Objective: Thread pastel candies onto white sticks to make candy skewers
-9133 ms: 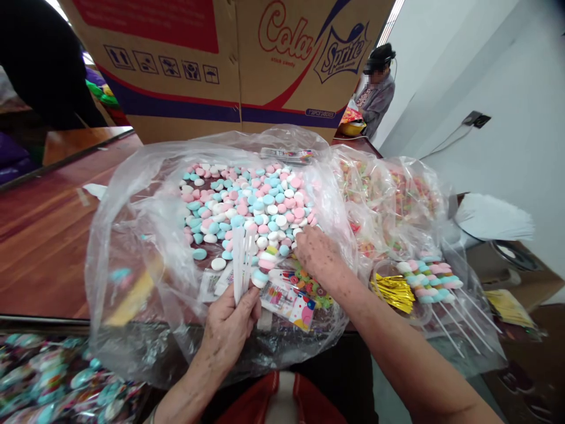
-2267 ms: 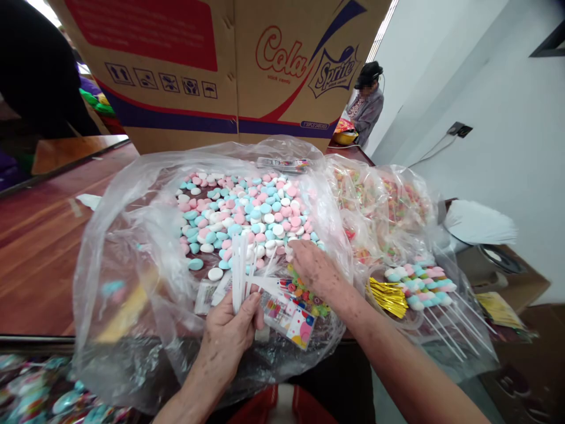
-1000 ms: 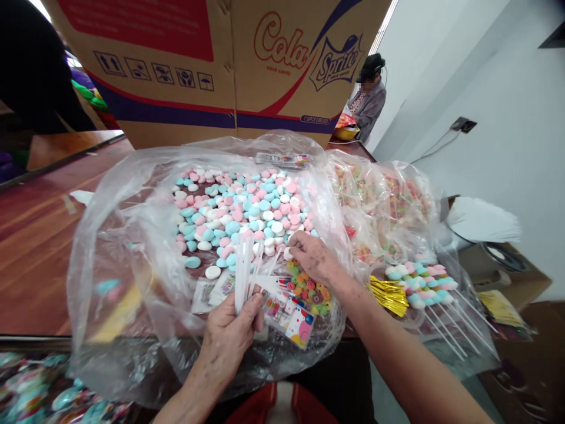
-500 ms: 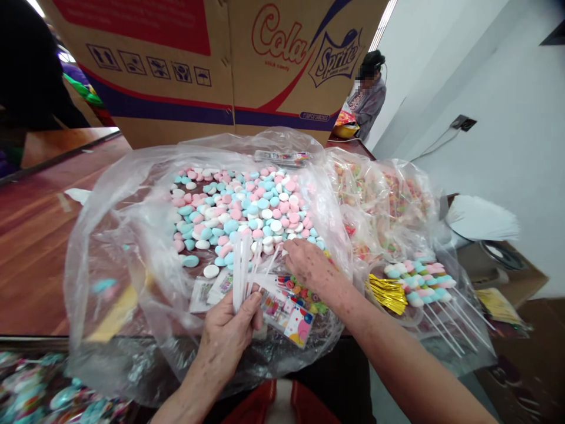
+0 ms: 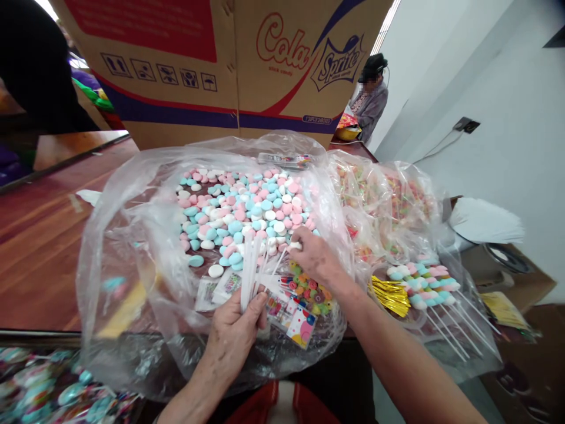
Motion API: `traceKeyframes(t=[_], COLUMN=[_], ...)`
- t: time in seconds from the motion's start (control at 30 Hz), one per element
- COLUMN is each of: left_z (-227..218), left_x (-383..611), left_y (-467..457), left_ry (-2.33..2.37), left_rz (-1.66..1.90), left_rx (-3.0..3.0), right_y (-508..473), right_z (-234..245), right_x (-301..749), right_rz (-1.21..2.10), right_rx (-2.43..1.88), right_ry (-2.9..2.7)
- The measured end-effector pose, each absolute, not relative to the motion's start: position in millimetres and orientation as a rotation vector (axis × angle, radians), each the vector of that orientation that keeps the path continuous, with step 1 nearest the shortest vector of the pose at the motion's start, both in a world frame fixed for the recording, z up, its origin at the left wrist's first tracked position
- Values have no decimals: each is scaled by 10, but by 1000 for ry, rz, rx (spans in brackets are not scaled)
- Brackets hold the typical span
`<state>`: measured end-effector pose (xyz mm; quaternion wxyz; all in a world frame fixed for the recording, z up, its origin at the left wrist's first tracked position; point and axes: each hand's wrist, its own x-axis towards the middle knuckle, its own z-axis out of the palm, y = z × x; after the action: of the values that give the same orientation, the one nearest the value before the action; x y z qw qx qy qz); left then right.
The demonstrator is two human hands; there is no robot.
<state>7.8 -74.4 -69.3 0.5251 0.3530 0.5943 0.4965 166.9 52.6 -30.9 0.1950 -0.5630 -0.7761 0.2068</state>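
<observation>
My left hand [image 5: 236, 327] is closed around a bunch of white sticks [image 5: 248, 265], which fan upward from its fist. My right hand [image 5: 316, 257] pinches a white candy [image 5: 295, 245] at the tip of one stick that leans out to the right. Just beyond both hands spreads a pile of pink, blue and white candies [image 5: 242, 213] on clear plastic sheeting [image 5: 119, 235]. Under my right wrist lie small colourful ring-shaped gummies [image 5: 313, 290]. Printed labels or packets [image 5: 300, 324] rest beside my left hand, partly hidden by it.
A large cardboard box [image 5: 176, 106] stands behind the pile. To the right are bagged candies [image 5: 375, 188], gold twist ties [image 5: 391, 295] and finished candy skewers [image 5: 426, 282]. Wrapped candies [image 5: 53, 383] lie low at the left. A person [image 5: 373, 100] works farther back.
My right hand's fingers have drawn together, and a white candy now shows between them by the stick tip. The whole view has shifted slightly; my left hand keeps its grip.
</observation>
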Motion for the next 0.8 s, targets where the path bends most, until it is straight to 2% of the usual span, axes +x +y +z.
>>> traceKeyframes(t=[0.1,0.2,0.43,0.8], left_z=[-739,-742,-739,-736], left_x=[59,53,67,93], left_y=[-749,-749,-742,-715], left_ry=[1436,1464,1490,1507], left_rz=[1140,1117,1119,1136], left_rx=[957,1086,1109,1121], right_y=[553,507,417,435], right_z=[-298,-238,-182,-259], right_x=[1822,1840,1744,1785], right_rz=[1256,1573,1675,1639], right_rx=[-1215,-1007,-971,-928], right_ry=[-1557,-1192,-1092,-1224])
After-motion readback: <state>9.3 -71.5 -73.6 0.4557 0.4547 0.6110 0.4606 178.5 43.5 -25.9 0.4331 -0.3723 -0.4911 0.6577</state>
